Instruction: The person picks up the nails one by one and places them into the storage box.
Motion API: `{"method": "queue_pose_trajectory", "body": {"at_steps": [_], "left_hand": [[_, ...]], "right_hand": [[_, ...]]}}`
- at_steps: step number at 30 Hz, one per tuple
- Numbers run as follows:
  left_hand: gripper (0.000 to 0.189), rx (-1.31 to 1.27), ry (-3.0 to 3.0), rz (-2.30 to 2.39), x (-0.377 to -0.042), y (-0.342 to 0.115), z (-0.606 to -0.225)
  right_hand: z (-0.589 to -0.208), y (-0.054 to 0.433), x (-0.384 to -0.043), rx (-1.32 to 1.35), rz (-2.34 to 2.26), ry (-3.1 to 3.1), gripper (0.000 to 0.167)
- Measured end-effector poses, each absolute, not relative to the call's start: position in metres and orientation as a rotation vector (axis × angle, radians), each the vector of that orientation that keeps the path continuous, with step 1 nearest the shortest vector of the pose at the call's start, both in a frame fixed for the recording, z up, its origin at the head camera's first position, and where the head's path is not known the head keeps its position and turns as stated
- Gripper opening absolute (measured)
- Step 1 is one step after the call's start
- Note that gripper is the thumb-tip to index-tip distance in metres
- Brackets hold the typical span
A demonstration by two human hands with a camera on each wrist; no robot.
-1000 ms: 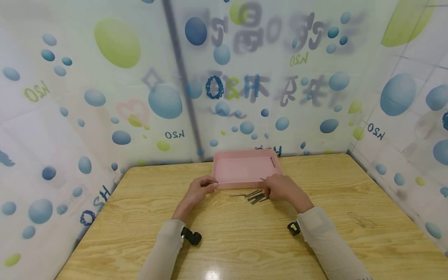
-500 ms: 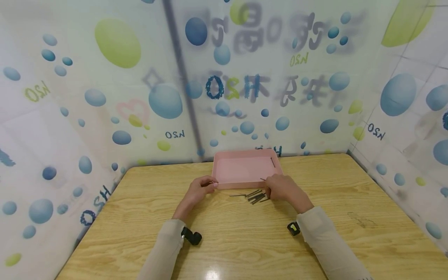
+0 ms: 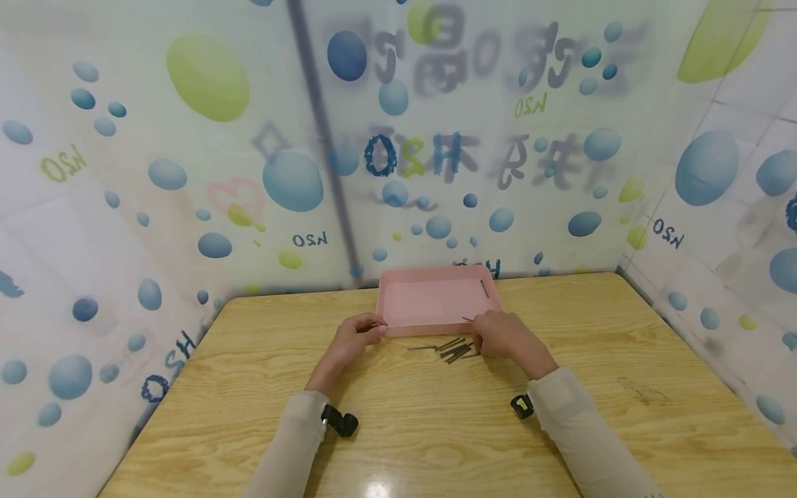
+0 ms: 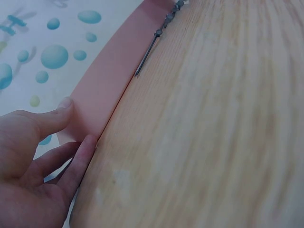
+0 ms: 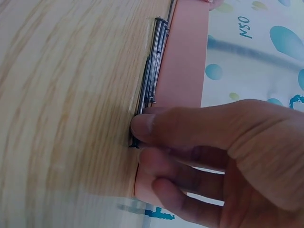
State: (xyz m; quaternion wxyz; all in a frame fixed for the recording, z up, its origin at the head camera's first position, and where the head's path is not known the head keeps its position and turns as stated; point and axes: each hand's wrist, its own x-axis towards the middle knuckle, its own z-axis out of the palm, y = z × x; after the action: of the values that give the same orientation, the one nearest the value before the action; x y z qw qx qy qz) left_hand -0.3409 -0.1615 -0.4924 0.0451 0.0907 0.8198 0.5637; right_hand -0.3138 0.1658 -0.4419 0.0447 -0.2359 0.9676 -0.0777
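My R hand (image 3: 503,335) has a nail (image 5: 134,144) pinched nr its end, barely a gap, beside the nail pile (image 3: 456,351) before the pink tray (image 3: 429,301); L hand (image 3: 353,337) grips tray corner. Best lift gently, w/o dragging the rest.

dark nails (image 3: 457,352) lie loosely piled just beside a shallow pink tray (image 3: 429,302); one nail (image 3: 484,289) lies inside.

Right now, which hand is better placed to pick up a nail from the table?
Probably the right hand: its thumb touches a nail next to the nail pile. The left hand touches the near left corner of the pink tray, farther from that pile.
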Motion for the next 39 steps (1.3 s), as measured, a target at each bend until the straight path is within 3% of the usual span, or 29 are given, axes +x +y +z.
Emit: {"method": "queue_pose_trajectory", "body": {"at_steps": [39], "left_hand": [[0.014,0.298,2.496,1.741,-0.3407,-0.1625,-0.4921]], "right_hand": [[-0.4338,0.1656,-0.3099,-0.761,-0.289,3.009,0.025]]}}
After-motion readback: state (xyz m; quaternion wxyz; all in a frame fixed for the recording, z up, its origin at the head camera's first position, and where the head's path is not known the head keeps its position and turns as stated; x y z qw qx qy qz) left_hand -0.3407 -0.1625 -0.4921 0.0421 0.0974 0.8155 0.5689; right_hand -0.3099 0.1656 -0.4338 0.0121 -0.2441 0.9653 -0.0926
